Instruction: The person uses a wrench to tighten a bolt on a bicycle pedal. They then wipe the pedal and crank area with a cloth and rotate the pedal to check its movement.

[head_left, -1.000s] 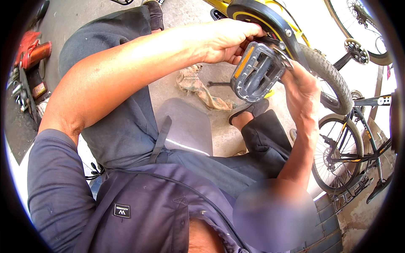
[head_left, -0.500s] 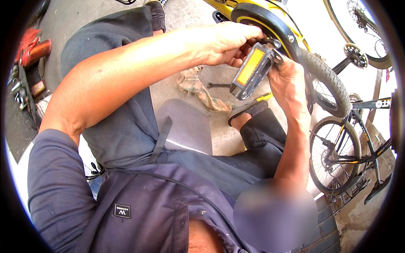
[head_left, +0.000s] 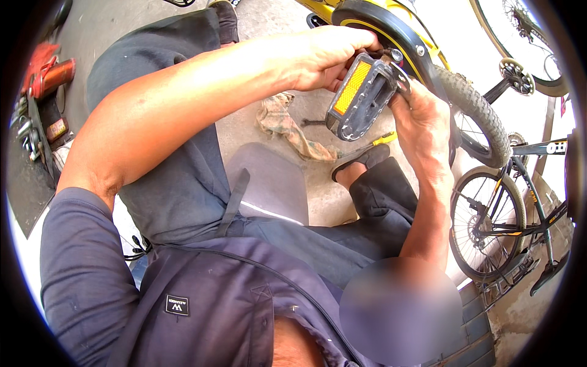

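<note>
A black bicycle pedal (head_left: 368, 104) with a yellow reflector juts toward me beside a black chain guard (head_left: 374, 19) with a yellow stripe, on a yellow bike (head_left: 321, 8). My left hand (head_left: 327, 56) reaches in from the left, its fingers curled close behind the pedal by the guard; their tips are hidden. My right hand (head_left: 425, 122) is closed on the pedal's right side, beside a flat dark metal piece (head_left: 400, 78) with a rounded end. What lies inside its grip is hidden behind the pedal.
On the floor lie a crumpled rag (head_left: 287, 125), a dark wrench (head_left: 314, 122) and a yellow-handled tool (head_left: 384, 139). A knobby tire (head_left: 474, 113) and another bicycle (head_left: 486, 226) stand at right. A red tool (head_left: 58, 74) and metal parts sit far left.
The pedal has turned, so more of its black body and its open frame shows. My right hand has shifted slightly right; my left hand has hardly moved.
</note>
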